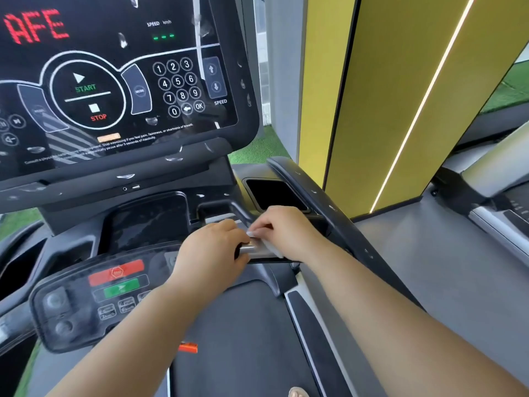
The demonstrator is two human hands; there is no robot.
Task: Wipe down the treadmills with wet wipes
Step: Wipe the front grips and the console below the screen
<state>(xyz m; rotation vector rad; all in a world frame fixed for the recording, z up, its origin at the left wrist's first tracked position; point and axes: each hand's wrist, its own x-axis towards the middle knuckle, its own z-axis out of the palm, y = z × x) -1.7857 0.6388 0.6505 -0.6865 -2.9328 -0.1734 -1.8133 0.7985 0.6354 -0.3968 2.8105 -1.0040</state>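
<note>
"Wet wipe [271,250]: where is it?"

"Between the two hands, draped over the short silver bar [248,249] of the treadmill [143,224]. It is white and folded, and a corner of it sticks up at the right hand's fingertips."

"Which hand has hold of it?"

"The right hand [286,232]. Its fingers are curled down and pinch the wipe against the bar."

"And the left hand?"

"The left hand [213,250] sits just beside it, knuckles up, fingers curled over the bar's left end. Whether it also touches the wipe I cannot tell."

"What lies around them?"

"Left of the left hand is a small panel [86,299] with a red and a green button. Beyond the right hand is a dark pocket [274,193], and to its right the dark side rail [352,236]. Above both hands the screen [114,81] shows START, STOP and number keys. The belt [243,333] lies under the forearms."
</note>
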